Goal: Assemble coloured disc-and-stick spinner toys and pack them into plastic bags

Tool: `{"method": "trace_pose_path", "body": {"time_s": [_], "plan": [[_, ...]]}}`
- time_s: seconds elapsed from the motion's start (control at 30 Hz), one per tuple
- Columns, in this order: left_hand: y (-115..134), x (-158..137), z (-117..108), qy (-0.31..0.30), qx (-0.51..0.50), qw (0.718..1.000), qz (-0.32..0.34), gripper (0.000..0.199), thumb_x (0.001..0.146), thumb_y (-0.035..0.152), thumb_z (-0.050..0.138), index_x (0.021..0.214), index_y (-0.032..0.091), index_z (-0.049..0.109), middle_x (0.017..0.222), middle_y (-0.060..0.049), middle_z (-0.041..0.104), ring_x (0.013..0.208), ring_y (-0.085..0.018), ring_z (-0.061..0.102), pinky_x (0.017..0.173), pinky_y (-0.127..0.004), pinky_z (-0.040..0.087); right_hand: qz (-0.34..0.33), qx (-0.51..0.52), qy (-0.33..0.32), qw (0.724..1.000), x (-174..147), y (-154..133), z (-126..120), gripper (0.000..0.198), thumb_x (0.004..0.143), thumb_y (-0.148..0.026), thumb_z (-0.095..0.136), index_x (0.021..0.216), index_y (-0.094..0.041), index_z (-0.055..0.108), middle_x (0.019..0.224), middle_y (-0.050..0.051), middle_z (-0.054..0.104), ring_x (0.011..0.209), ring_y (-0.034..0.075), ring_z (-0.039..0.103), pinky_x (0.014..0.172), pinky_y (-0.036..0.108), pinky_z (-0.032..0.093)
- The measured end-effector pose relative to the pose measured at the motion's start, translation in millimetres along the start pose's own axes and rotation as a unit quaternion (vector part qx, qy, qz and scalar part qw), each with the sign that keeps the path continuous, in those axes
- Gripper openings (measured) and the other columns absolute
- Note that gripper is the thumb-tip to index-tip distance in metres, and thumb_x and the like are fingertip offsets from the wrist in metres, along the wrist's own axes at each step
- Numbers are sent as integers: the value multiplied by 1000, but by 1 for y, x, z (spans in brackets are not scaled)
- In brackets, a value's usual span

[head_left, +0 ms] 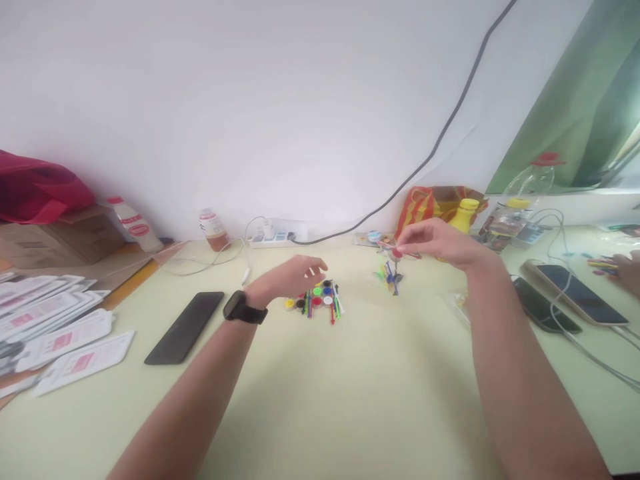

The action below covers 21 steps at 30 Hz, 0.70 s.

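Observation:
My left hand (294, 275), with a black watch on the wrist, hovers at the back left of a group of small coloured plastic pieces. Its fingers are loosely bent and apart, with nothing visible in them. The group holds round discs in several colours, among them a red disc (317, 302), and thin arrow-tipped sticks such as a white stick (341, 301). Farther right, my right hand (435, 241) pinches a small red plastic piece (397, 253) between thumb and fingertips. Just below it lies a loose bunch of blue, yellow and green plastic sticks (391, 279).
A black phone (185, 329) lies left, beside white packets (83, 340). A bottle (214, 230) and a power strip (273, 239) stand along the wall. Behind my right hand are a striped bag (417, 207) and yellow bottle (464, 215). Another person's hand (629, 272) shows far right.

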<state>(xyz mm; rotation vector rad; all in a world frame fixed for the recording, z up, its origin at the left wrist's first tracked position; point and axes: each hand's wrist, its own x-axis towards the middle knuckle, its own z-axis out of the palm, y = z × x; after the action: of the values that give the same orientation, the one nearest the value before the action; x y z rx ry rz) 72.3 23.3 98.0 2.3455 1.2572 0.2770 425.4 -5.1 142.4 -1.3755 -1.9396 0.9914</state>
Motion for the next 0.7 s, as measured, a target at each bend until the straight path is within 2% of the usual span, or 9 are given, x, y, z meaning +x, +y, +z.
{"method": "trace_pose_path", "body": {"time_s": [0.13,0.2,0.33,0.47,0.57,0.7], "plan": [[11,3,13,25,-60,997,52,49,98,54,54,137,25,62,129,-9,69,111,-25,69,88,-32,57,16,27,-51,998,2,-4,5,43,81,-59,78,92,-19,68,99,9,74,91,21,66,82,33,51],[17,5,22,30,-79,994,71,52,98,56,56,141,27,58,136,-9,66,115,-26,68,93,-35,57,10,28,-43,999,5,-4,8,42,83,-59,76,93,-20,65,101,9,74,95,23,67,84,35,52],[21,9,41,20,-92,992,79,57,98,58,56,147,28,52,142,-10,63,121,-28,65,98,-40,55,-6,-5,8,1000,11,0,12,37,84,-56,76,94,-22,66,99,8,75,94,24,69,80,36,53],[19,12,52,13,-75,993,87,58,98,56,57,146,25,54,143,-11,63,124,-29,64,102,-41,53,-6,-49,56,997,16,5,11,28,82,-46,78,87,-21,67,95,8,75,95,25,70,81,36,54],[18,14,55,20,-70,993,94,55,98,54,56,145,24,56,141,-10,64,123,-29,64,102,-41,53,-16,-44,109,993,17,7,10,26,78,-40,81,87,-20,66,95,8,75,93,25,70,79,35,55],[24,14,48,44,-72,992,96,49,99,50,57,141,24,60,140,-10,65,122,-28,65,98,-38,55,-29,-37,164,985,13,7,6,15,81,-32,73,86,-21,63,92,5,72,86,22,68,69,30,51]]}}
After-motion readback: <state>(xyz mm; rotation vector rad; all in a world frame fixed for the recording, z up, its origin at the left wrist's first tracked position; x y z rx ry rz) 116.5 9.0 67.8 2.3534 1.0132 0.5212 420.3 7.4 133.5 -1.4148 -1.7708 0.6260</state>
